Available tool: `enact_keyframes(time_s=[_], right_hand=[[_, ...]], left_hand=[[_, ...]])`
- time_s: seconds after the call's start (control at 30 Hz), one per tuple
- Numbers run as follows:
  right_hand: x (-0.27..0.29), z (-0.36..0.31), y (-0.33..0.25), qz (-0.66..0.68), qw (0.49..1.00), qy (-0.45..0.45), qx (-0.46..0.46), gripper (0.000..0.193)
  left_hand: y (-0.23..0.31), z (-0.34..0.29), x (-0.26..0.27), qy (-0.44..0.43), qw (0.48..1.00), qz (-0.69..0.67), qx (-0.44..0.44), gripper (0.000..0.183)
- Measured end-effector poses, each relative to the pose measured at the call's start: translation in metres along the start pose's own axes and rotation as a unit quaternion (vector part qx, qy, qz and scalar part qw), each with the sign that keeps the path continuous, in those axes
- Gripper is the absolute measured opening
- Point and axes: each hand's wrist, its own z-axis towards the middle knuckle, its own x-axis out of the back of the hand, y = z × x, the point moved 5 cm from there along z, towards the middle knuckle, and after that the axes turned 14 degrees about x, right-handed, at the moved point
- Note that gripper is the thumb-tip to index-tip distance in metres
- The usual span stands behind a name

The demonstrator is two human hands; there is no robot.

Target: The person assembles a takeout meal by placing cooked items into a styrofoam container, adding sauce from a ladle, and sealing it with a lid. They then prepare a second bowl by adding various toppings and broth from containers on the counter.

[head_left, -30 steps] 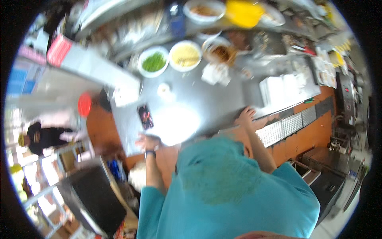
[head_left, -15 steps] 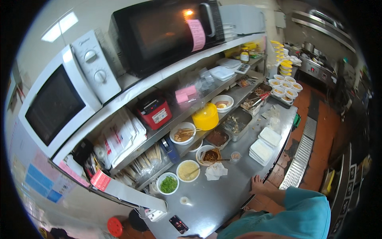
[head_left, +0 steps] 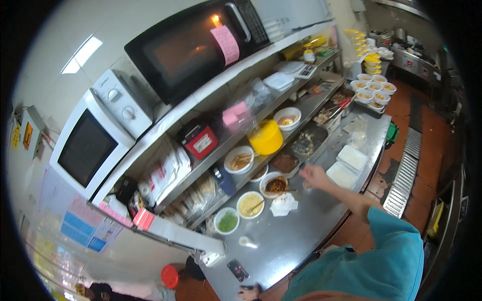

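Observation:
My right hand is reaching across the steel counter, above its middle, close to the bowl of dark red sauce and the tray of brown food. Motion smears its fingers, so their hold is unclear. Low in the view, my left hand lies at the counter's near edge with fingers apart, beside a dark phone. Between the hands are a crumpled white napkin, a bowl of pale yellow food with a spoon and a bowl of chopped greens.
White foam boxes stand right of my forearm. A yellow tub, a bowl with chopsticks and a red device sit on the shelf. Two microwaves are above. Several filled white bowls stand at the far end.
My right hand has lifted from the counter's right edge and moved inward toward the sauce bowl. My left hand has come into view near the phone. The whole view has shifted.

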Motion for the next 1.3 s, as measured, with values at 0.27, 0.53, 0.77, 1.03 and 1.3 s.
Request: enact_keyframes(time_s=[0.27,0.53,0.77,1.03,1.3], right_hand=[[0.094,0.222,-0.096,0.055,0.919,0.244,0.303,0.029],[0.199,0.426,-0.212,-0.171,0.808,0.442,0.35,0.053],[0.213,0.464,-0.216,-0.309,0.847,0.362,0.238,0.068],[0.213,0.464,-0.23,-0.36,0.859,0.288,0.225,0.072],[0.24,0.436,-0.235,-0.108,0.94,0.202,0.253,0.062]], left_hand=[[0.018,-0.159,-0.088,-0.081,0.932,-0.322,-0.144,0.042],[0.043,-0.173,-0.13,-0.294,0.903,-0.304,-0.073,0.061],[0.046,-0.192,-0.172,-0.312,0.929,-0.199,-0.012,0.053],[0.099,-0.198,-0.163,-0.332,0.919,-0.148,-0.155,0.04],[0.263,-0.237,-0.017,-0.183,0.866,-0.295,-0.36,0.023]])
